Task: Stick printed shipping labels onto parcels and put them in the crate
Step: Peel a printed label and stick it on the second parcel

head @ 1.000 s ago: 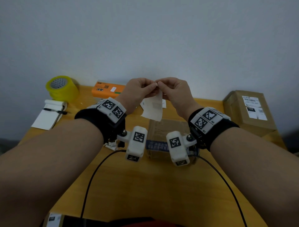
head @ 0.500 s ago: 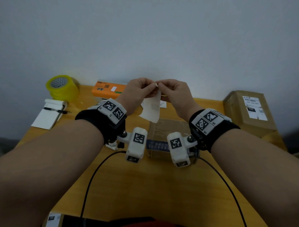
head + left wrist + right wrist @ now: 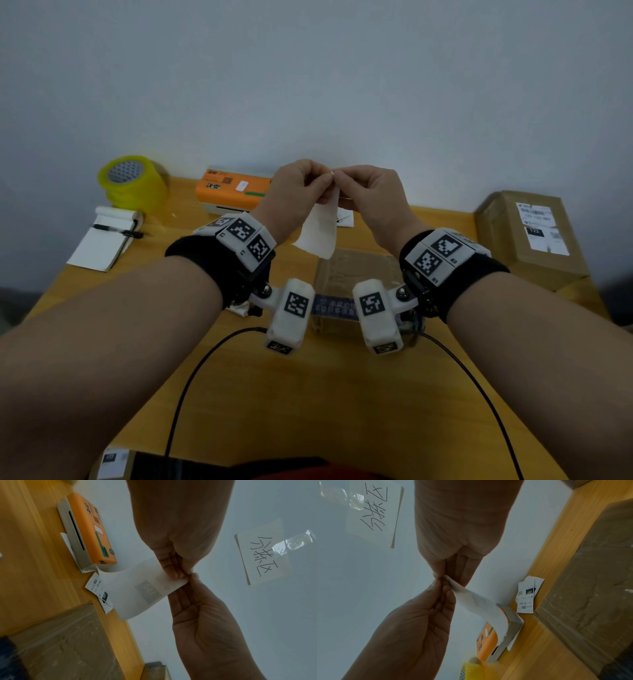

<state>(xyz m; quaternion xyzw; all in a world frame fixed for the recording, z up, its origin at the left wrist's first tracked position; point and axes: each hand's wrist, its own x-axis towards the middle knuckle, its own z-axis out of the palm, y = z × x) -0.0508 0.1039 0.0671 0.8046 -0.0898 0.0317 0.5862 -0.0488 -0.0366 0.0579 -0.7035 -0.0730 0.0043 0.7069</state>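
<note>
Both hands, left hand [image 3: 294,195] and right hand [image 3: 371,197], pinching top corner of label [image 3: 320,229], held above parcel [image 3: 352,274] mid-bench. Risk: liner tears, or adhesive curls onto itself, if peeled crooked.

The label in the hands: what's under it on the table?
Below the hanging label lies a taped cardboard parcel, top bare of any label where visible. Its near part is hidden by the wrist cameras.

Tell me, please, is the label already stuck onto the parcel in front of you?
No, both hands pinch the label by its top edge in the air above the parcel.
</note>
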